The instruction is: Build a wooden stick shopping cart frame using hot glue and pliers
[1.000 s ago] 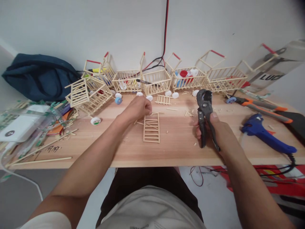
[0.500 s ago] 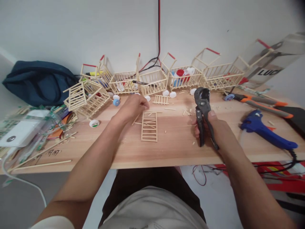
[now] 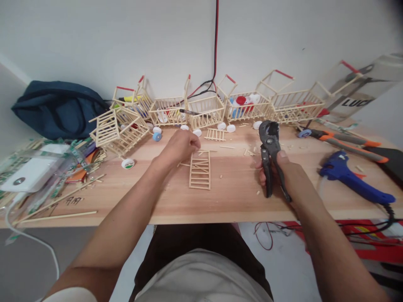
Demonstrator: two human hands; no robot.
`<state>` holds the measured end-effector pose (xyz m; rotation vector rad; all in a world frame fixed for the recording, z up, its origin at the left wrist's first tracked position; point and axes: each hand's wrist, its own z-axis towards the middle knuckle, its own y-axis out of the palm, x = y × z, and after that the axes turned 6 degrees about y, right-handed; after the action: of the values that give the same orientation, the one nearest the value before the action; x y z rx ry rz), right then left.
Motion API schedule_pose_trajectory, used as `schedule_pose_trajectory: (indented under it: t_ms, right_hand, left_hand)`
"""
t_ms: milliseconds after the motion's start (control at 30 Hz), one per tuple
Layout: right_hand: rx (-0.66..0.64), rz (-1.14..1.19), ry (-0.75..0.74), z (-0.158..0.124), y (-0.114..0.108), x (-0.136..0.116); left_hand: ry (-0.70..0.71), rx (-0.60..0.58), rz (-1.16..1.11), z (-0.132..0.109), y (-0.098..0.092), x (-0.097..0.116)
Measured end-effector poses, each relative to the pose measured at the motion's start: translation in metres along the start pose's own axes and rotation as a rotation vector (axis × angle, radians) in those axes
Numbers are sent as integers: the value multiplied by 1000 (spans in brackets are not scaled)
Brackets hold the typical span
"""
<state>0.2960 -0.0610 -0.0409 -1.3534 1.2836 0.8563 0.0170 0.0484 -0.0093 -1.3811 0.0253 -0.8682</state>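
My left hand (image 3: 179,147) rests on the wooden table (image 3: 163,197) with its fingers curled at the far left corner of a flat ladder-like stick frame (image 3: 200,170); what they pinch is too small to make out. My right hand (image 3: 282,171) grips the handles of black cutting pliers (image 3: 269,155), held upright with the jaws pointing away from me, to the right of the frame. Loose short sticks lie around the frame.
Several stick baskets (image 3: 204,110) line the wall, one (image 3: 118,128) tipped over at the left. Bottle caps (image 3: 127,163) lie about. A blue glue gun (image 3: 352,178) and orange-handled pliers (image 3: 343,140) lie right. A dark bag (image 3: 58,108) and clear packaging (image 3: 31,172) sit left.
Both hands stay almost where they were; the left hand's fingers shift slightly at the frame's far corner. The view itself has swayed a little.
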Motion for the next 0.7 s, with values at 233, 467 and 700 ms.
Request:
schedule_pose_trajectory:
  t_ms: [233, 467, 700]
  right_hand:
    - [-6, 82, 50, 5, -2, 4]
    - [10, 84, 112, 1, 1, -2]
    - [-44, 86, 67, 4, -1, 1]
  left_hand:
    - [145, -38, 133, 4, 20, -10]
    - [138, -49, 141, 1, 20, -6]
    - [90, 61, 20, -5, 4, 15]
